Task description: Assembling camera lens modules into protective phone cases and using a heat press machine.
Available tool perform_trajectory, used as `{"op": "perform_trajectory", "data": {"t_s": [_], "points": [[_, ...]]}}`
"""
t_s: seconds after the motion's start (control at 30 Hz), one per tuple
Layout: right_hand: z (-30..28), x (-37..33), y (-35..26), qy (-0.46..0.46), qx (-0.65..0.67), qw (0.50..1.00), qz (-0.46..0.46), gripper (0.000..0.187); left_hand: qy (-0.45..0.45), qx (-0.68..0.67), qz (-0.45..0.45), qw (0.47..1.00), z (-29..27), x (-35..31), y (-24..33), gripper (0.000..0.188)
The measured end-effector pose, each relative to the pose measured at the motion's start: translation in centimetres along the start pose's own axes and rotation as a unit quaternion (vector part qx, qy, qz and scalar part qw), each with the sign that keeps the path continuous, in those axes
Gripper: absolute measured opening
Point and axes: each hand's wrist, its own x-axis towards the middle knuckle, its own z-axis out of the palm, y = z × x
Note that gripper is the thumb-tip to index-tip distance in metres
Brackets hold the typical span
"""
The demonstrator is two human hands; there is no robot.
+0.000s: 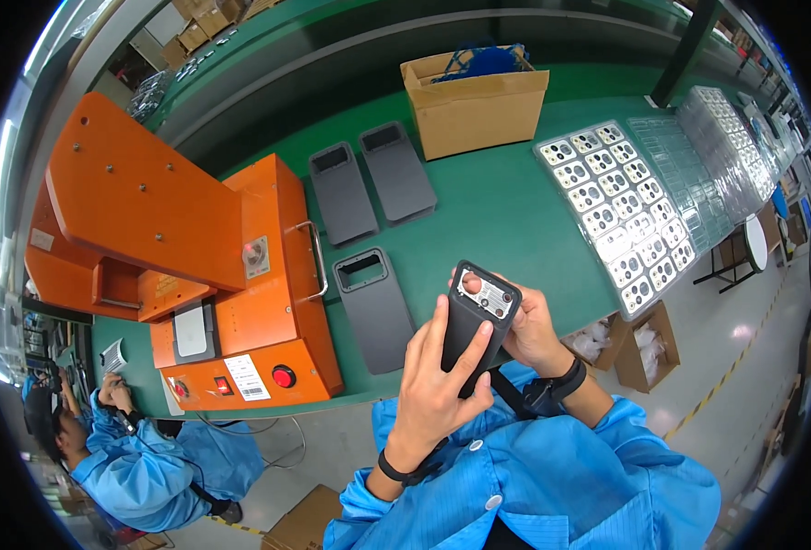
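A dark grey phone case (468,332) is held up over the front edge of the bench, tilted. Set in its wide camera window is a silver camera plate (492,296) with round holes. My left hand (438,380) is closed on the case's lower left side, fingers lying along its back. At the upper right edge, my right hand (536,337) grips the case too, with some of its fingers hidden behind it. Nearest on the bench, left of my hands, lies a stack of similar grey cases (376,316) with bare camera windows.
Two more case stacks (343,197) lie farther back. An orange press machine (268,247) stands at left, a phone case (193,332) on its bed. A cardboard box (479,115) is at the back. Right are a tray of camera plates (618,206) and stacked clear trays (722,137). A co-worker (149,467) sits lower left.
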Motion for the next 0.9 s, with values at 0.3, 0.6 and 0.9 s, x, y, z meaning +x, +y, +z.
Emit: {"op": "perform_trajectory", "data": {"t_s": [0.3,0.6,0.9], "points": [[-1.1,-0.5,0.6,-0.019,0.029,0.999,0.008,0.066,-0.009,0.001,0.002,1.0,0.2,0.2,-0.1,0.063],[-0.8,-0.2,0.3,-0.044,0.046,0.998,-0.001,0.069,0.011,0.006,0.019,1.0,0.4,-0.2,-0.3,0.058],[-0.6,-0.3,0.8,-0.014,0.014,1.0,0.009,0.067,0.036,0.005,0.023,0.999,0.9,-0.6,-0.9,0.054]]}}
